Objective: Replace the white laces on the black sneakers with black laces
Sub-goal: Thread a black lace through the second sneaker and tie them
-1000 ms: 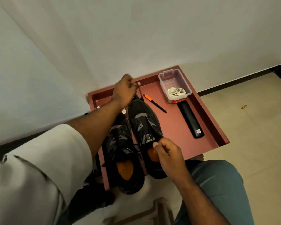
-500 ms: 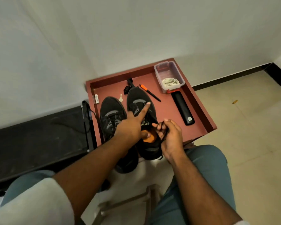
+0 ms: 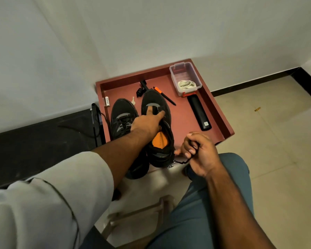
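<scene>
- White walls, pale tiled floor, and a red tray-topped table (image 3: 221, 112) pushed into the corner.
- Just changed: left hand (image 3: 147, 123), a second ago up at the far edge by the toe, then pointing over the tongue, now flat on the right-hand sneaker (image 3: 156, 108), fingers straight, pressing down over the lace area.
- Right hand (image 3: 197, 153) pulled back off the shoe opening to the near edge of the table, beside the heel, fingers curled round a black lace (image 3: 182, 161); lace trailing from the fist toward the heel.
- Reading of it: shoe pinned, slack being drawn through; black lacing on this sneaker apparently under way, eyelets hidden under the palm, so progress impossible to call.
- Left-hand sneaker (image 3: 121, 114) alongside, touching its partner, dark lace already showing across the tongue; both heels hanging over the near edge.
- Containers: clear plastic box (image 3: 174, 76) at the far right corner, lid off, holding a bundle of white laces (image 3: 186, 85) at its nearer end; far end looks bare.
- Loose on the tray: orange-capped pen (image 3: 166, 97) just right of the toe, long black remote-like bar (image 3: 198, 110) near the right edge, small key (image 3: 132, 100) between the toes, white battery-like tube (image 3: 107, 101) at the left edge, small black clip-like thing (image 3: 141, 88) by the far edge.
</scene>
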